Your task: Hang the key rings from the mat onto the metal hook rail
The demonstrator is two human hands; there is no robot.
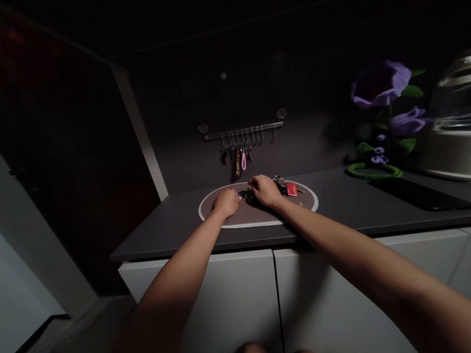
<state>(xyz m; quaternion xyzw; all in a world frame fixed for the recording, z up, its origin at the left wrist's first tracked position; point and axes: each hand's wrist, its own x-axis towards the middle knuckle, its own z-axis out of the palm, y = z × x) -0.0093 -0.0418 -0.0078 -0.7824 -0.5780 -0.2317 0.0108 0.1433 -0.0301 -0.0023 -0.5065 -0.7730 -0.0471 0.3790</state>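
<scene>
Both my arms reach forward to a round grey tray with a white rim point(225, 225) on a dark countertop. My left hand point(227, 202) rests on the tray with fingers curled, touching a small dark object between the hands. My right hand point(266, 191) is closed over a pile of keys point(283, 186) that includes a red tag point(292, 189). What exactly each hand grips is hidden in the dim light.
A hook rail point(244, 131) on the back wall carries several keys and a pink strap. To the right stand purple artificial flowers point(381, 87), a green ring point(371, 171), a flat black object point(419, 196) and a large domed appliance point(470, 118). White cabinet doors point(236, 300) sit below.
</scene>
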